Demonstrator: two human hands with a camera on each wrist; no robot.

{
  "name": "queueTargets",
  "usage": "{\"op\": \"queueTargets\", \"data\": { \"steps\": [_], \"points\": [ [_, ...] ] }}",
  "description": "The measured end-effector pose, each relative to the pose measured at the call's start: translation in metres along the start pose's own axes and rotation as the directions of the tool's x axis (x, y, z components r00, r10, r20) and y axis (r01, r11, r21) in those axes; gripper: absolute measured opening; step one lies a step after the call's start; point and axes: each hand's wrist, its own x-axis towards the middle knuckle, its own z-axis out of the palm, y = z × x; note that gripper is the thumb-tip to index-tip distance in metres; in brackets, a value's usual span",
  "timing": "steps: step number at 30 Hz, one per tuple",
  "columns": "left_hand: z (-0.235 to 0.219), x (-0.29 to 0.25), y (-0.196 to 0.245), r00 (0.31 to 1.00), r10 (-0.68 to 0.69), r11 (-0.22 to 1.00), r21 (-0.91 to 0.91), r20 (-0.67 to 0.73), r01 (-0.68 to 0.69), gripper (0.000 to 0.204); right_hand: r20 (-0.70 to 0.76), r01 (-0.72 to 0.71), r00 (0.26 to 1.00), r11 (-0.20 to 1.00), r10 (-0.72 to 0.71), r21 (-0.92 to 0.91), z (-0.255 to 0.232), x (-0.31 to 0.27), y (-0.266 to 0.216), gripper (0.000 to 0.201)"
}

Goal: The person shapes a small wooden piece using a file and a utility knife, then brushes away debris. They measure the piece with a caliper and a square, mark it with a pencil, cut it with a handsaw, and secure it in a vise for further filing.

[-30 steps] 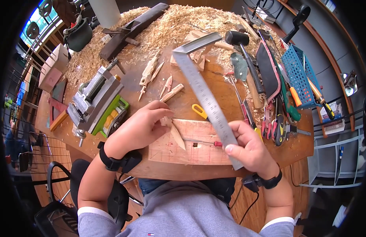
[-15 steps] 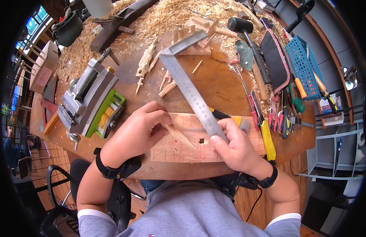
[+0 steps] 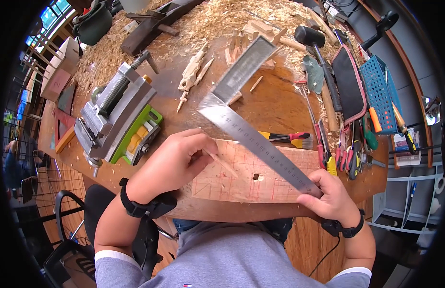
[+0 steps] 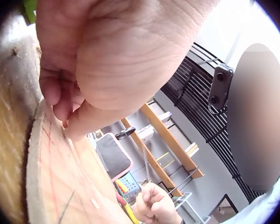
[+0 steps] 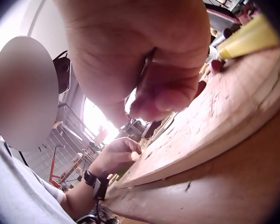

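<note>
Fingers of left hand [image 3: 172, 163] pinch one wooden sliver [image 3: 221, 162]; right hand [image 3: 330, 197] grips one steel square [image 3: 253, 129].

Steel try square [image 3: 253, 132] — long graduated blade lying diagonally across the wooden board [image 3: 261, 178], its lower end pinched in the right hand [image 3: 334, 198], its short arm angled up toward the shavings. Thin pointed wood sliver [image 3: 221, 162] — pale, lying on the board's left part, one end pinched by the left hand [image 3: 172, 163]. Board flat on the worktop, marked with red grid lines, a small square hole near its middle.
</note>
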Motion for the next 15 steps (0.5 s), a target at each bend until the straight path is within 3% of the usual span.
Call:
{"op": "queueTargets", "data": {
  "steps": [2, 10, 12, 13, 15],
  "points": [
    [-0.001, 0.001, 0.005, 0.991, -0.131, 0.991, -0.029, 0.007, 0.131, 0.015, -0.009, -0.13, 0.992, 0.99, 0.13, -0.05, -0.003, -0.006, -0.003, 0.032],
    [-0.003, 0.006, -0.001, 0.999, -0.035, 0.999, -0.018, -0.021, 0.034, 0.016, 0.103, -0.208, 0.971, 0.974, 0.217, -0.091, -0.013, -0.033, 0.004, 0.032],
    [-0.003, 0.009, -0.002, 0.999, -0.039, 0.999, -0.038, -0.013, 0.038, 0.015, 0.1, -0.301, 0.948, 0.953, 0.301, -0.022, -0.009, -0.034, 0.001, 0.031],
    [-0.004, 0.01, -0.001, 0.999, -0.048, 0.998, -0.032, -0.003, 0.047, 0.015, 0.12, -0.232, 0.964, 0.972, 0.236, -0.047, -0.009, -0.036, 0.003, 0.028],
    [-0.004, 0.011, -0.001, 0.998, -0.059, 0.998, -0.032, 0.001, 0.059, 0.014, 0.114, -0.229, 0.966, 0.973, 0.232, -0.039, -0.009, -0.037, 0.006, 0.028]
  ]
}}
